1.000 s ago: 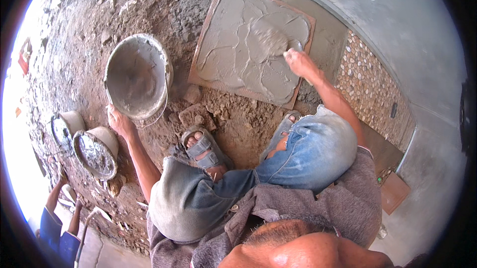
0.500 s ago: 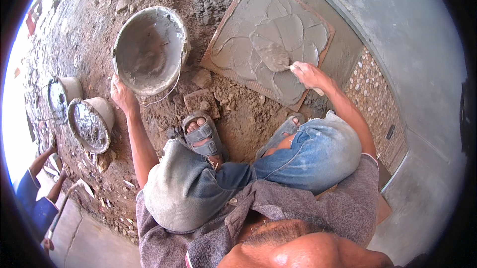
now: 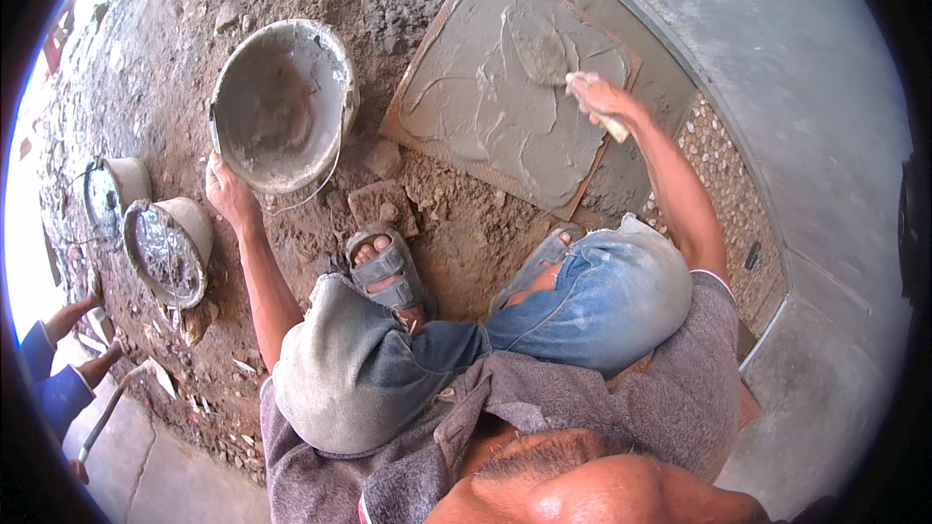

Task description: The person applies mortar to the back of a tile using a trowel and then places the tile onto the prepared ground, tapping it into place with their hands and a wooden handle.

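My right hand (image 3: 602, 101) is closed round the light handle of a trowel (image 3: 540, 50), whose mortar-coated blade lies on the wet grey layer. That mortar (image 3: 476, 87) covers most of a square reddish tile (image 3: 416, 133), leaving a rim of it bare. At the left, my left hand (image 3: 231, 192) grips the near rim of a bucket (image 3: 283, 101), its fingers partly hidden behind the wall. The bucket tilts with its mouth toward me and has grey mortar smeared inside. A thin wire handle hangs at its right side.
Two smaller mortar-stained buckets (image 3: 170, 247) stand at the left. Beyond them another person's blue-clothed limbs (image 3: 60, 393) show beside a long-handled tool (image 3: 105, 417). Broken brick (image 3: 382, 208) lies near my sandalled foot. A pebbled strip (image 3: 723, 199) and smooth concrete (image 3: 777, 58) border the right.
My right hand has moved the trowel up over the mortar, toward the far side of the tile. The left hand keeps its hold on the bucket. The whole view has shifted slightly.
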A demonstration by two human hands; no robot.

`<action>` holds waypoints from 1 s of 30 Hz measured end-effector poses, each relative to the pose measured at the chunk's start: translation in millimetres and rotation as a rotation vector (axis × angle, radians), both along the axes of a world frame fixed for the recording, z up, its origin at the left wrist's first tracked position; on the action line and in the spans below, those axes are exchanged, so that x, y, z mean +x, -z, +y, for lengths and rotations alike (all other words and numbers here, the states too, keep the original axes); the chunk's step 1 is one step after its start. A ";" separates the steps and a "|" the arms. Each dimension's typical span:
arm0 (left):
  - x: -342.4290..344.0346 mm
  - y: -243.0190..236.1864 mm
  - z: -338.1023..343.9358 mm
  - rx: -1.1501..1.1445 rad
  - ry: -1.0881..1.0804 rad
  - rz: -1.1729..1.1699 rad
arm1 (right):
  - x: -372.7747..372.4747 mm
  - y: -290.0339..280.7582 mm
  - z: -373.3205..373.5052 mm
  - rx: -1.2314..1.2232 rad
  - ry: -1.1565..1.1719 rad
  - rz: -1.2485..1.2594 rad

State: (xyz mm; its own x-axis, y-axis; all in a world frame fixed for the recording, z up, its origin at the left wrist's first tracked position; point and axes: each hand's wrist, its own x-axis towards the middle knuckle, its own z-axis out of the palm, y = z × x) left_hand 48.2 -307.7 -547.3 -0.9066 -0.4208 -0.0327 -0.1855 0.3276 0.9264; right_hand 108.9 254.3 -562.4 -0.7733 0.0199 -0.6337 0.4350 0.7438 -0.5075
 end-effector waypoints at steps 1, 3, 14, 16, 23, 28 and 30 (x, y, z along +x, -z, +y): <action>-0.3 -0.3 -0.5 -0.002 0.000 -0.009 | 9.6 -2.1 -2.5 -0.180 0.205 -0.243; -0.3 -0.5 -1.1 0.007 -0.002 -0.012 | 34.6 -8.7 -6.7 -0.011 0.044 -0.240; -0.4 -2.2 2.5 0.005 0.002 0.009 | 57.5 5.1 -55.8 -0.350 0.708 -0.133; -0.7 -1.2 0.7 0.001 0.016 -0.001 | 42.9 14.4 -49.0 -0.223 0.339 -0.093; -0.4 2.6 -0.2 0.034 -0.023 -0.019 | -4.2 15.2 14.8 0.354 -0.204 0.307; -0.4 -2.6 3.4 0.061 0.006 -0.001 | 27.0 -5.4 -1.1 0.022 0.205 -0.163; 0.1 -2.9 3.3 0.008 0.006 0.004 | 56.2 -7.1 -15.8 0.073 0.134 0.033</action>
